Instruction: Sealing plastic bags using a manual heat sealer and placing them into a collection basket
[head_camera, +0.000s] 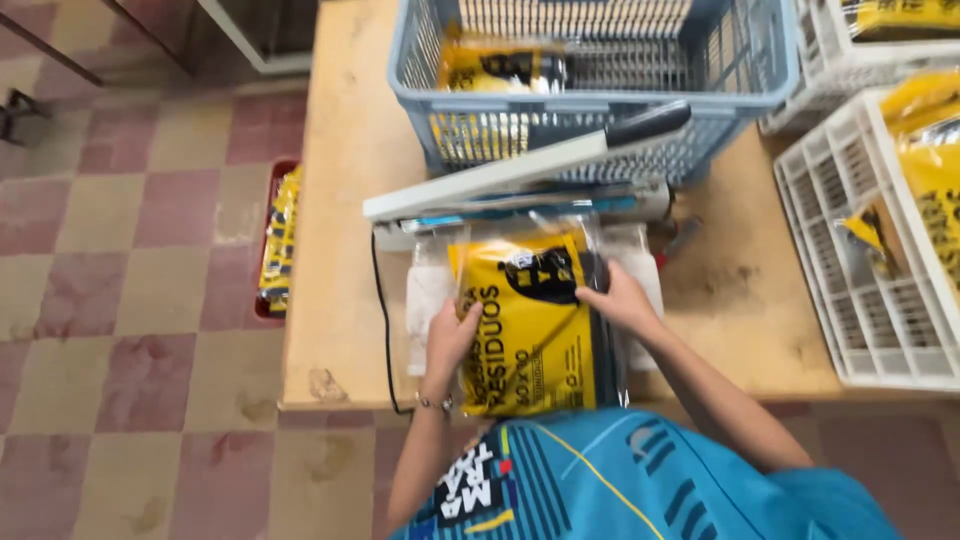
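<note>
Yellow plastic packet (530, 325), printed in black and sleeved in clear film, lies flat on the wooden counter (340, 200) directly in front of the person, its top edge pushed toward the heat sealer (520, 185) at 12 o'clock. The sealer's long white arm with its black handle stands raised at a slant, so its jaw is open above the film's mouth. The left hand (450, 340) presses the packet's 9 o'clock edge, its grip closed on that edge with fingers curled over the film. The right hand (620, 298) lies on the upper 3 o'clock corner, fingers spread flat on the surface and pinching nothing.

To do this step well, it seems best to keep both hands level so that the film's open end enters the sealing bar square and without wrinkles; a skewed edge would likely give a crooked or leaking seam. Fingers should stay clear of the bar.

A blue-grey slatted crate (600, 80) stands just beyond the sealer at 12 o'clock and holds another yellow packet. A white crate (860, 290) with more yellow packets sits at 3 o'clock. A red tray (278, 240) of packets rests on the chequered tile floor at 9 o'clock, beside the counter.
</note>
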